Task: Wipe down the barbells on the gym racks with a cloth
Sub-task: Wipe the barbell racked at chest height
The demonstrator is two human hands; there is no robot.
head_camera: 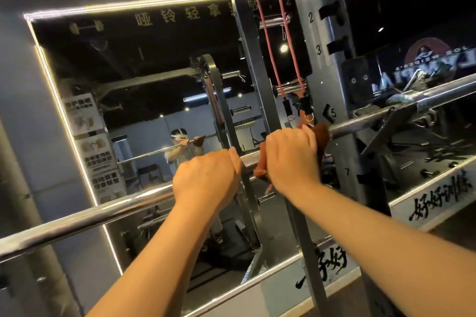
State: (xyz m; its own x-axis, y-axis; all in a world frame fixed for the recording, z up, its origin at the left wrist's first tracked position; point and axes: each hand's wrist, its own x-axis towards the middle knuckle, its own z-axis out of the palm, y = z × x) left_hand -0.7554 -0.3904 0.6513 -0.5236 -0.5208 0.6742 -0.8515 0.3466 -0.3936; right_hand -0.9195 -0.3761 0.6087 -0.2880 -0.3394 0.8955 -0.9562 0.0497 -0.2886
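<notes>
Head view: right hand (pixel 291 157) clutched the cloth (pixel 323 136) round the barbell (pixel 103 213); left hand (pixel 206 180) gripped it bare alongside. Wiping looked unfinished.

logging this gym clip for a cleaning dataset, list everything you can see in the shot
barbell: 1, silver, running from lower left up to the right across the rack
cloth: 1, reddish brown, wrapped round the barbell under the right hand
rack upright: 1, grey, numbered slots, just behind the barbell
resistance bands: 2 strands, red with black ends, hanging beside the upright
mirror: 1, on the wall behind, edged with a lit strip
notices: several, white, along the mirror's left edge
left hand: 1, grips the bare barbell
right hand: 1, grips the cloth on the barbell
</notes>
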